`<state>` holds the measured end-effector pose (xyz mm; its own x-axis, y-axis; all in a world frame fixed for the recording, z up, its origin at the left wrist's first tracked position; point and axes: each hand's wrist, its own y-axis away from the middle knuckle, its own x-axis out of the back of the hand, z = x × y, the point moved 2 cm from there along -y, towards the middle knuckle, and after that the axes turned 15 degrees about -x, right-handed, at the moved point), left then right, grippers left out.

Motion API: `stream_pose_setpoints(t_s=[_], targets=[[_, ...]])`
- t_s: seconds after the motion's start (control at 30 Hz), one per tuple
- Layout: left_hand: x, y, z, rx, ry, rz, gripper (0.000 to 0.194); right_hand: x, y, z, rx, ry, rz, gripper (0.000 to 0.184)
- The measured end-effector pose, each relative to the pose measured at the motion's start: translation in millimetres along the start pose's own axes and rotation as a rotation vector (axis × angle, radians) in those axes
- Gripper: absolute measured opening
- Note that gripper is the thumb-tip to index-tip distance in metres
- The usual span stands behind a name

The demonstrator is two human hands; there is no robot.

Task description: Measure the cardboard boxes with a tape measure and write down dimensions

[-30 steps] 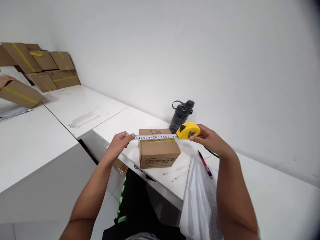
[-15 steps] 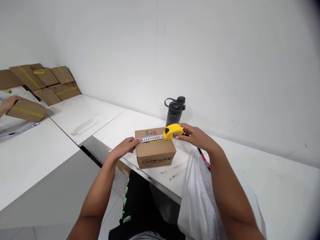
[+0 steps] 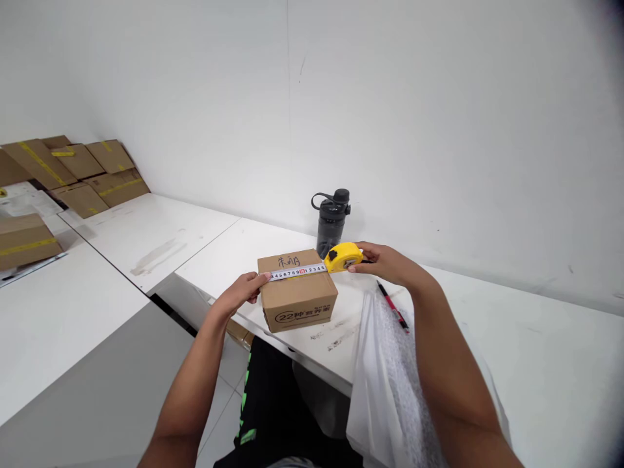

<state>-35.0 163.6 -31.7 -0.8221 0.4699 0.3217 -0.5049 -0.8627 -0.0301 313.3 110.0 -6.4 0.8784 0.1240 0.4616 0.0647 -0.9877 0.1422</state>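
Note:
A small cardboard box with dark print on its front and handwriting on top stands near the table's front edge. Across its top runs the white blade of a yellow tape measure. My left hand is closed on the blade's end at the box's left edge, the thumb on top. My right hand grips the yellow case just past the box's right edge. Behind the box stands a dark bottle with a carry loop.
A red and black pen lies on white wrapping material that hangs over the table edge. Several taped cardboard boxes are stacked at far left against the wall. Another box sits closer on the left table.
The tape case has moved right off the box top, and more blade shows. The view has shifted slightly right. A co-worker's hand on the left box is out of view now.

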Motion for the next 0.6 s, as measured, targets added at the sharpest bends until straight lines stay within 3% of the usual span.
stream_pose_setpoints(t_s=[0.2,0.3,0.37,0.5,0.6], targets=[[6.7,7,9,-0.025,-0.086,-0.033,0.044,3,7,-6,-0.011,0.113,0.073,0.039],[21.2,9,22,-0.07,-0.125,-0.08,0.045,6,22,-19,0.0,0.271,0.203,0.027],[33.6,1,33,-0.103,-0.098,-0.024,0.041,1,39,-33,0.024,0.349,0.244,0.026],[43.4,-37,60,-0.201,-0.043,0.105,0.036,-39,81,-65,0.119,0.43,0.266,0.04],[25.2,-69,74,-0.262,-0.147,-0.023,0.038,-87,100,-83,0.309,0.565,0.386,0.062]])
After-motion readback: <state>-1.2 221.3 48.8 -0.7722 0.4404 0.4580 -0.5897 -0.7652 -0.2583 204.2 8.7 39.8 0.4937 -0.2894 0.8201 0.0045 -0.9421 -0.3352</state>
